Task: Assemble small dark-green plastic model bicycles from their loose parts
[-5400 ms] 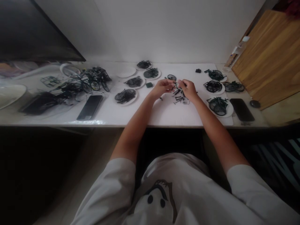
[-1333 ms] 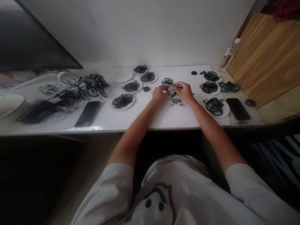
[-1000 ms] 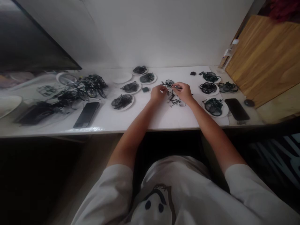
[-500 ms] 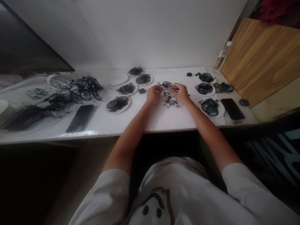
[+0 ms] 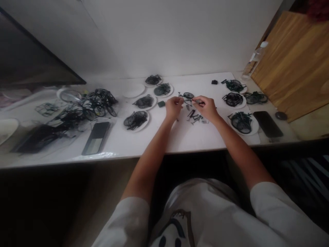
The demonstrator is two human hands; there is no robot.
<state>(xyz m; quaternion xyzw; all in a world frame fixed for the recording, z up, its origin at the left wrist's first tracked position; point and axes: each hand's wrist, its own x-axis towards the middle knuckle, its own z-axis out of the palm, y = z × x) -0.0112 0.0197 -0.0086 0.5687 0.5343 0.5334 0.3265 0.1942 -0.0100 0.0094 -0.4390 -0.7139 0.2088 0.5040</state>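
Note:
Between my hands is a dark miniature bicycle, one wheel at its far side. My left hand is closed in a pinch at the bicycle's left end. From the right, my right hand pinches at the bicycle's other side; a small piece shows at its fingertips, too blurred to name. Just below the fingers lie loose bicycle frame parts on the white board. A small dark green block sits left of my left hand.
White plates with dark bicycle parts stand left and right. Several miniature bicycles crowd the far left. Phones lie left and right. A bottle leans near a wooden panel.
The view has shifted, so the table's things appear further right and a little lower. Both hands stay at the miniature bicycle, fingers closed. The left phone now shows a brighter patch.

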